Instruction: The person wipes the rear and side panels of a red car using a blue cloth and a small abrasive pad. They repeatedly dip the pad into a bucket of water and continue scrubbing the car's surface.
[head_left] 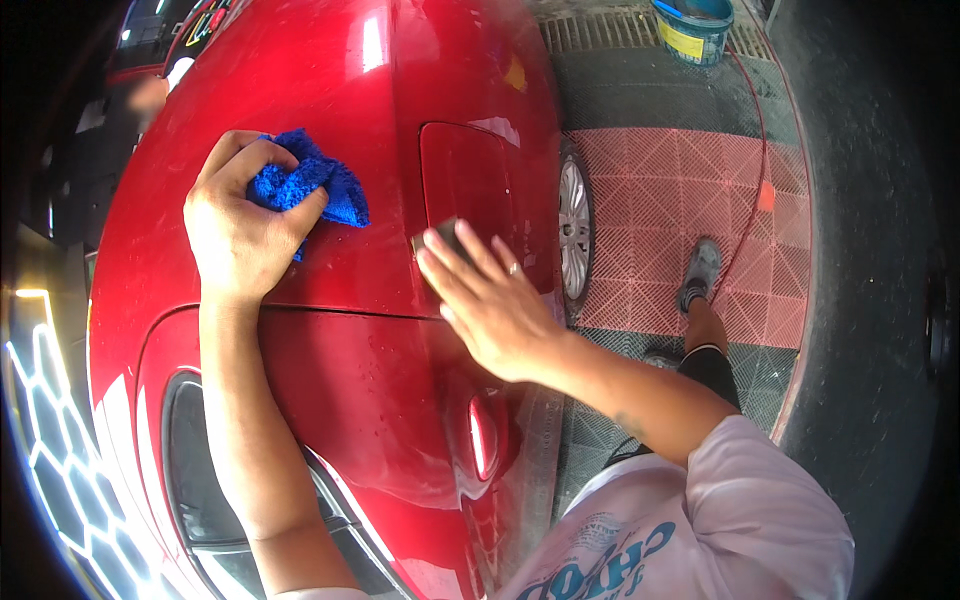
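A red car fills the left and middle of the head view. Bunched in my left hand is a blue microfibre cloth, held with curled fingers against the top of the rear side panel. My right hand lies with its fingers stretched over a small dark pad, mostly covered by them. The pad sits on the panel just below the fuel flap, which is closed. A ring shows on one right finger, and the fingers are slightly blurred.
Below my hands are the door seam and a red door handle. A car wheel is to the right. Farther right are red and grey floor tiles, a thin hose and a bucket. Hexagonal lights glow at left.
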